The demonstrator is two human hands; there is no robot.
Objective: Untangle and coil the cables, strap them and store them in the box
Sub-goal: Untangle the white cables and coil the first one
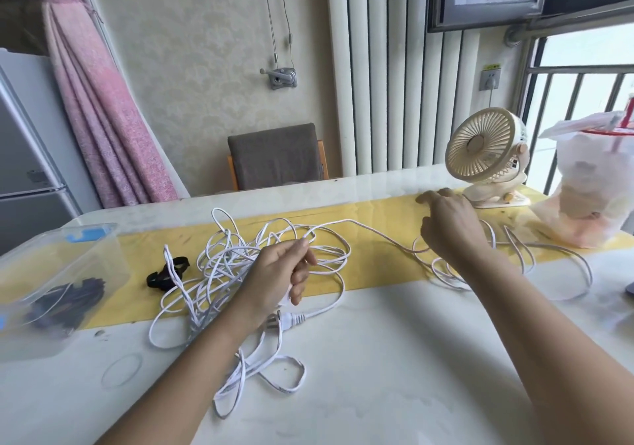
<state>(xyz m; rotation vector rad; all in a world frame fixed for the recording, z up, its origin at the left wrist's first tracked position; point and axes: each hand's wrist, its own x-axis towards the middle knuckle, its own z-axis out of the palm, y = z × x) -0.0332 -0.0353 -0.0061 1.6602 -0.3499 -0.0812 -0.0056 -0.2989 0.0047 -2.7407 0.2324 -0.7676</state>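
Left to right, seen from the near side of the table (394,358).

A clear box (44,255) stands at the left edge with dark cable already inside it. A black strap (167,272) lies just beside it on the yellow runner (384,266).

The white cable tangle (219,259) lies right of the strap, and its slack spills toward the near edge as flat loops (264,376). A plug (291,319) rests just below the left hand.

The left hand (279,274) sits at the tangle's right border, fingers curled round a strand and thumb on top.

From that grip one free strand (370,230) runs rightward, roughly parallel to the far table edge, and passes under the right hand (449,226). That hand is palm down with fingers stretched and apart. Whether it traps the strand is hidden.

Loose loops (549,259) lie beyond the right hand. A desk fan (487,149) and a bagged drink (590,187) stand near them and crowd the far right.

Judgement: the cable's long axis lies left–right between the hands. The left hand is nearer the knot, and the most room for drawing out slack is the bare tabletop toward the near edge.
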